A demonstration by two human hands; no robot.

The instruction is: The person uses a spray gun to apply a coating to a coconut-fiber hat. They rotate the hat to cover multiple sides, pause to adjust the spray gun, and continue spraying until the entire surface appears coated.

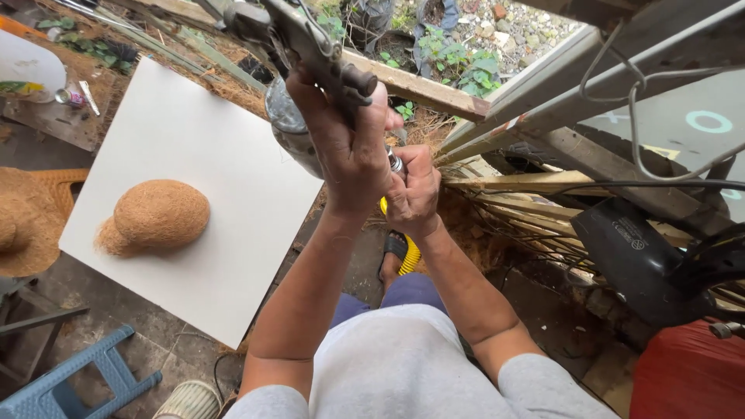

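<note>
White board (225,233) bears a fibre cap (159,213) over grey paving (147,334).

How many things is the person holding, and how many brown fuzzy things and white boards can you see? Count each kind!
Spray gun in the left hand: 1
Yellow hose by the right hand: 1
Brown fibre cap: 1
White board: 1
Total: 4

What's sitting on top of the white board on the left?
On the white board lies one brown fibre cap, dome up, with loose fibres at its left edge. Whatever is under the cap is hidden. Both hands are off the board, the left hand and right hand gripping a spray gun.
</note>
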